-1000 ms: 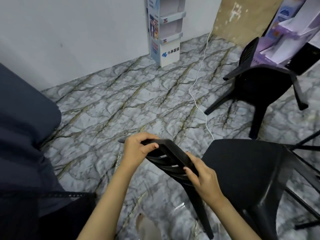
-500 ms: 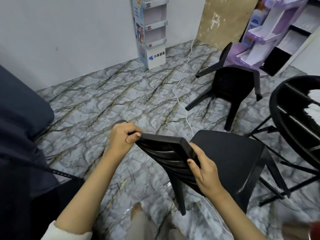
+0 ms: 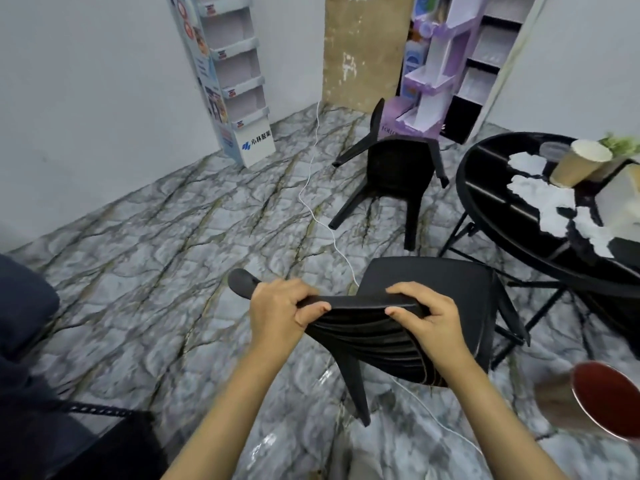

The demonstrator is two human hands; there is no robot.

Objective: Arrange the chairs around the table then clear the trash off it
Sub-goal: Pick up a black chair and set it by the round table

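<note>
A black plastic chair stands right in front of me, its seat pointing toward the round black table at the right. My left hand and my right hand both grip the top rail of its backrest. A second black chair lies tipped over on the floor farther back, legs sticking out. On the table lie crumpled white tissues, a tan paper cup on its side and a clear plastic lid.
A white cable runs across the marbled floor between the chairs. A white cardboard display stand and a purple one stand by the back wall. A dark cushion fills the left. A red-lined cup sits at lower right.
The chair in my hands has swung round toward the table, with its backrest now square to me. My view has turned right, bringing the table and its trash into sight.
</note>
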